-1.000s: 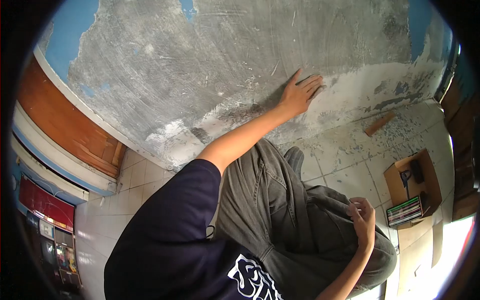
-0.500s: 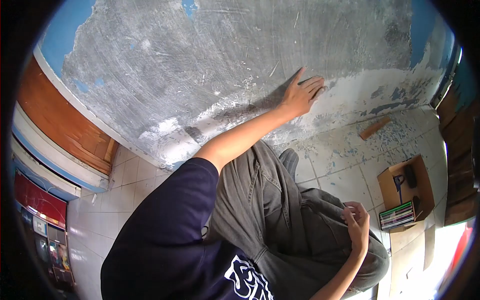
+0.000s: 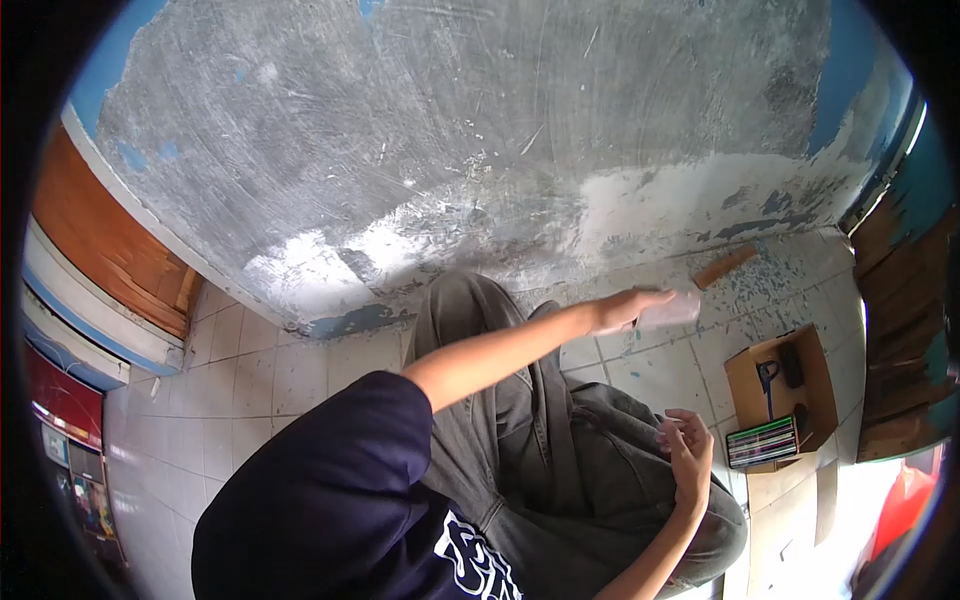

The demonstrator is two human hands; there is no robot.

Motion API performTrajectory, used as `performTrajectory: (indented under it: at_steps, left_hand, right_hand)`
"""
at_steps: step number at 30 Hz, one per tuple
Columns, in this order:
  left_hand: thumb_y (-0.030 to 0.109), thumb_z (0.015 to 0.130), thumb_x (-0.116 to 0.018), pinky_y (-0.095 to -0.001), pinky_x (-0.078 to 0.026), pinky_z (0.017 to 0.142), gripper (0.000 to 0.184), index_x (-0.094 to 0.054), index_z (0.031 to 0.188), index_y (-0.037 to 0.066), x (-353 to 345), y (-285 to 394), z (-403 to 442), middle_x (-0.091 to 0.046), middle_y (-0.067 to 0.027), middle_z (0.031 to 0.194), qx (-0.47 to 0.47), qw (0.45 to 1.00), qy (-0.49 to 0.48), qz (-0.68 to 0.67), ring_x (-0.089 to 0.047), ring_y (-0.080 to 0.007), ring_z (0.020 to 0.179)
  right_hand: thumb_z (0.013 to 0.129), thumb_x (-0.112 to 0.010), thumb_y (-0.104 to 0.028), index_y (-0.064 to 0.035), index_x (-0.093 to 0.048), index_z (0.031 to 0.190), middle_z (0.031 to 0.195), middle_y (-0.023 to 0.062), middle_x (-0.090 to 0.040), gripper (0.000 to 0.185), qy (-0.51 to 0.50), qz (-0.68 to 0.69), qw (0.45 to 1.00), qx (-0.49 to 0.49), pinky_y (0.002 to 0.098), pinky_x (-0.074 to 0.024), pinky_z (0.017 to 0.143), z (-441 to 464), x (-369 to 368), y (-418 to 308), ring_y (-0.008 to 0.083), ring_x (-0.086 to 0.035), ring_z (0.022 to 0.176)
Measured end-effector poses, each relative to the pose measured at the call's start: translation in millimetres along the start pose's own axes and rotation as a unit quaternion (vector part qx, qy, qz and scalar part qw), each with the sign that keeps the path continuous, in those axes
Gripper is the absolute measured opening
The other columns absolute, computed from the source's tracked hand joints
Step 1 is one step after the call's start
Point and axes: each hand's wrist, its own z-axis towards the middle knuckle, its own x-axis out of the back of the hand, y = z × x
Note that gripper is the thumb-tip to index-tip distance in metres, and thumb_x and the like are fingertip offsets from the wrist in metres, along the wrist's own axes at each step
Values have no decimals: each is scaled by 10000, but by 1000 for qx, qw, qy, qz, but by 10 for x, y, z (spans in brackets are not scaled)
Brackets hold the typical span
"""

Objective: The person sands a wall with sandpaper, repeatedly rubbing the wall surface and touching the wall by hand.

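My left hand (image 3: pixel 622 311), reached out over my legs, is closed on a pale flat piece (image 3: pixel 670 310); both are blurred by motion and away from the wall (image 3: pixel 430 130). That wall is grey and scraped, with white patches low down and blue paint at its edges. My right hand (image 3: pixel 690 450) lies over my bent knee, its fingers loosely curled and apart, with no object visible in them.
A reddish-brown strip (image 3: pixel 725 267) lies among paint flakes on the tiled floor (image 3: pixel 655 375). At the right is an open cardboard box (image 3: pixel 822 395) with blue-handled scissors (image 3: pixel 768 375) and a stack of thin cases (image 3: pixel 762 443). A red bag (image 3: pixel 900 505) is beyond it.
My left hand has left the wall and moved down and toward me, bringing the pale piece into view. My right hand stays over the knee. The view has shifted slightly.
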Motion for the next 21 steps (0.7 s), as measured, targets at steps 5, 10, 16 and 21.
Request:
performTrajectory:
  at_steps: [5,10,16,21]
  left_hand:
    - [382,891,-502,-445,-331,1032,550,-406,1297,25,-91,-504,-54,-450,-122,1311,3,935,-32,-353,-420,-238,1221]
    - [283,877,-536,-442,-368,1004,481,-452,1251,-7,-100,-537,-16,-509,-128,1246,25,911,-40,-410,-459,-239,1179]
    - [170,846,-569,-369,-433,923,413,-486,1216,6,-204,-688,-5,-543,-91,1194,29,950,-50,-306,-501,-198,1109]
    - [160,818,-607,-323,-457,877,377,-532,1160,22,-278,-686,-40,-572,-67,1136,73,950,-63,-298,-518,-169,1068]
  right_hand:
    - [830,-585,-53,15,-585,953,721,15,-564,140,27,-15,1000,-2,193,-410,591,42,-31,-26,65,-518,654]
    - [791,-630,-25,16,-574,857,784,34,-576,96,72,-33,997,-13,191,-413,593,91,93,108,61,-508,685]
    - [772,-648,-39,30,-553,768,1201,154,-491,118,134,-56,981,125,263,-475,718,117,-17,40,152,-532,939]
    - [779,-650,-95,-5,-571,841,1423,172,-264,134,104,-62,986,110,444,-342,993,116,39,115,338,-291,1301]
